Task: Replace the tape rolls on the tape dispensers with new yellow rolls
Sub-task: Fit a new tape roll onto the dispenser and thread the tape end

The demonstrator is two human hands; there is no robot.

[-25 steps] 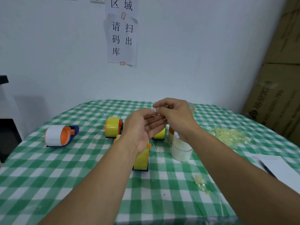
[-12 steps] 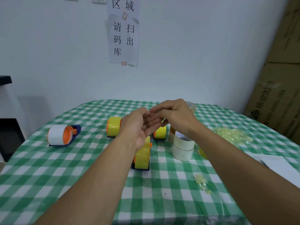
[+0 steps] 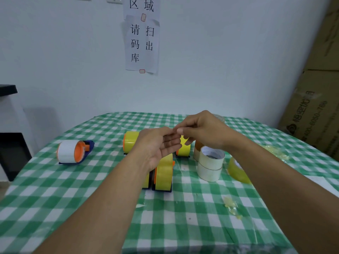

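Two hands handle a thin tape strip (image 3: 176,161), probably sticky and flimsy: right hand (image 3: 203,132) pinches its end, left hand (image 3: 157,146) has fingers (image 3: 171,142) straight.

The left hand (image 3: 156,147) covers the top of the near dispenser (image 3: 163,174) — whether the right hand (image 3: 203,131) pinches anything is unclear

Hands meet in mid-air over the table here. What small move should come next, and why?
Probably draw the right hand away from the left hand: its fingers curl at the open left fingertips, as if picking off something too small to see. The white-roll dispenser awaits the loose yellow roll.
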